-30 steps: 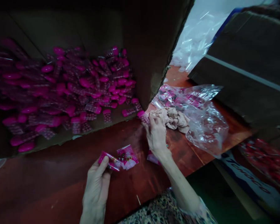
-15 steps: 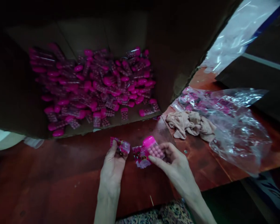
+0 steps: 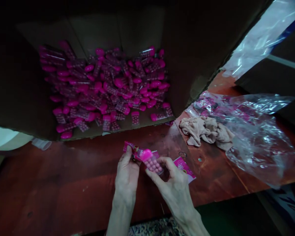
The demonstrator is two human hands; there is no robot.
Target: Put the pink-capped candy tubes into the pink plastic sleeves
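My left hand (image 3: 126, 172) pinches a pink printed plastic label sleeve (image 3: 131, 147) between thumb and fingers. In my right hand (image 3: 170, 180) is a small clear bottle (image 3: 153, 164) with a bright pink rounded cap, filled with pink balls. The bottle lies tilted, its cap end against the sleeve; whether it is inside the sleeve I cannot tell. Another pink label (image 3: 185, 168) lies on the table just right of my right hand, partly covered by it. A bit of pink film shows behind the bottle.
A large cardboard box (image 3: 186, 82) lies open toward me, with many similar pink-capped bottles (image 3: 108, 88) inside. To the right are a crumpled beige cloth (image 3: 206, 131) and a clear plastic bag (image 3: 260, 147) with pink pieces. A clear cup (image 3: 41, 144) sits left on the reddish table (image 3: 64, 186).
My right hand has carried the bottle left, bringing its cap to the sleeve in my left hand. The label right of my right hand has come into sight. The view has shifted slightly.
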